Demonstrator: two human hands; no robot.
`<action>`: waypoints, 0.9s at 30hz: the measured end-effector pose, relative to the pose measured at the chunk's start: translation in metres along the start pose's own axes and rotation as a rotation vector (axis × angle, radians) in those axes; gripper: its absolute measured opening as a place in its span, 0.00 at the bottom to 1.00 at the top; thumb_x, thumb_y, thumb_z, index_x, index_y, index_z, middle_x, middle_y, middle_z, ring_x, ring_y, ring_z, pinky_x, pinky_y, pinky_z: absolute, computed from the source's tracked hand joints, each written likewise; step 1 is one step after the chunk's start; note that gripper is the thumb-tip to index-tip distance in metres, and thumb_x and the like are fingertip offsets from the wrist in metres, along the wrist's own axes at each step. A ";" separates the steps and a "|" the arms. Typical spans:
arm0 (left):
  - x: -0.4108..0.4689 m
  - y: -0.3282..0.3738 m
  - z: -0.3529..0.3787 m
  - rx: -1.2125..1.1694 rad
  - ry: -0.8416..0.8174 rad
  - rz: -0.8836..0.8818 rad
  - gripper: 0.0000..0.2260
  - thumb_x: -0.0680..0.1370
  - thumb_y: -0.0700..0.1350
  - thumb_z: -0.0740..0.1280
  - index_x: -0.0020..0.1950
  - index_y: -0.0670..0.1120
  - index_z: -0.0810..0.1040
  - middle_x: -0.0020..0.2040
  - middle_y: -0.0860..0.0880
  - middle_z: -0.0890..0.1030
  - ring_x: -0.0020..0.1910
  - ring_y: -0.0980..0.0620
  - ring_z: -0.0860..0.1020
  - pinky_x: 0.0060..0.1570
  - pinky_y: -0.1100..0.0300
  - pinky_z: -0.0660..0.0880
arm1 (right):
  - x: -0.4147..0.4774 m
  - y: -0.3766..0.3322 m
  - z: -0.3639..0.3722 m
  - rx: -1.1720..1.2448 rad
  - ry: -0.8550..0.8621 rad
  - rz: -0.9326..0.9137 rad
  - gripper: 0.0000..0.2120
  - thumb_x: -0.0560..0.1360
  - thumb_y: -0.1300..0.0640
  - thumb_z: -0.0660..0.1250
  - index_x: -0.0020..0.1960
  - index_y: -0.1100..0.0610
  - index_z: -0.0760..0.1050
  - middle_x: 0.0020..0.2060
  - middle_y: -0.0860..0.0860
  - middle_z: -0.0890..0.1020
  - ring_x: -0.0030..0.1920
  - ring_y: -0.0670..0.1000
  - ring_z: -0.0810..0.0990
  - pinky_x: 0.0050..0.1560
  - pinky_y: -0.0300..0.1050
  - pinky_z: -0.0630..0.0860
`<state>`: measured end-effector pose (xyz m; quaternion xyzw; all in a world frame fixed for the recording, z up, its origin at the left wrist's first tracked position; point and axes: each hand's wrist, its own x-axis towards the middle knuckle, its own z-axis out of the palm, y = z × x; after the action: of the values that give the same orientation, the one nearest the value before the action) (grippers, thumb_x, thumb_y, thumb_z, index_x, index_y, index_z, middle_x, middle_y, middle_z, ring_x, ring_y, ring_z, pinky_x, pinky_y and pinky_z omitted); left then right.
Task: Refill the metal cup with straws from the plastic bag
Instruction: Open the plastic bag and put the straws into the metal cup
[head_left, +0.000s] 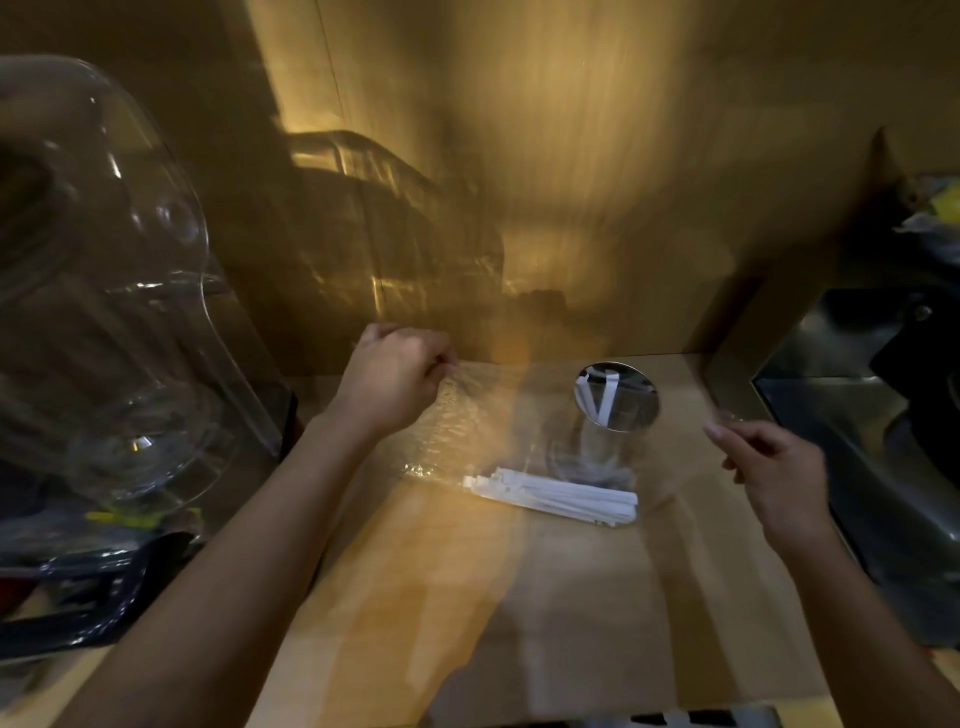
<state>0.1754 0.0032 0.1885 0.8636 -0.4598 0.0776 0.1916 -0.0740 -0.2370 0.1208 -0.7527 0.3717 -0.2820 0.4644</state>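
Note:
A clear plastic bag (467, 415) hangs over the wooden counter (467, 597), pinched at its top left corner by my left hand (395, 379). A bundle of white paper-wrapped straws (556, 496) lies across the bottom of the bag. Behind the bag stands the metal cup (615, 397), holding a few white straws. My right hand (769, 465) hovers to the right of the cup and bag, fingers loosely curled, touching neither, with nothing visible in it.
A large clear plastic dome or container (104, 291) stands at the left. A wooden wall (519, 182) closes the back. At the right is a dark metal sink or machine (872, 441). Dark clutter lies at the lower left.

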 end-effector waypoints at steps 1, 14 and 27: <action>0.001 0.000 0.002 0.011 0.002 0.001 0.02 0.76 0.44 0.65 0.45 0.47 0.78 0.46 0.49 0.84 0.50 0.46 0.78 0.60 0.51 0.63 | 0.000 0.001 0.000 0.003 0.003 0.003 0.01 0.71 0.53 0.68 0.41 0.51 0.78 0.35 0.50 0.78 0.35 0.49 0.75 0.35 0.41 0.70; 0.022 0.048 0.036 0.121 -0.301 0.208 0.20 0.76 0.57 0.63 0.64 0.50 0.69 0.59 0.48 0.79 0.59 0.48 0.75 0.59 0.51 0.64 | -0.005 0.011 0.001 0.069 -0.011 0.048 0.04 0.70 0.53 0.69 0.37 0.45 0.78 0.34 0.48 0.79 0.34 0.47 0.75 0.33 0.40 0.70; 0.050 0.082 0.026 0.069 -0.289 0.330 0.08 0.77 0.51 0.62 0.49 0.50 0.79 0.48 0.46 0.84 0.50 0.42 0.79 0.43 0.56 0.68 | -0.010 0.006 0.002 0.153 -0.014 0.053 0.12 0.68 0.59 0.73 0.43 0.42 0.78 0.44 0.42 0.79 0.44 0.43 0.76 0.41 0.42 0.71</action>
<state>0.1349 -0.0871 0.2017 0.7849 -0.6146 -0.0008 0.0789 -0.0802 -0.2293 0.1133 -0.7070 0.3655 -0.2920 0.5303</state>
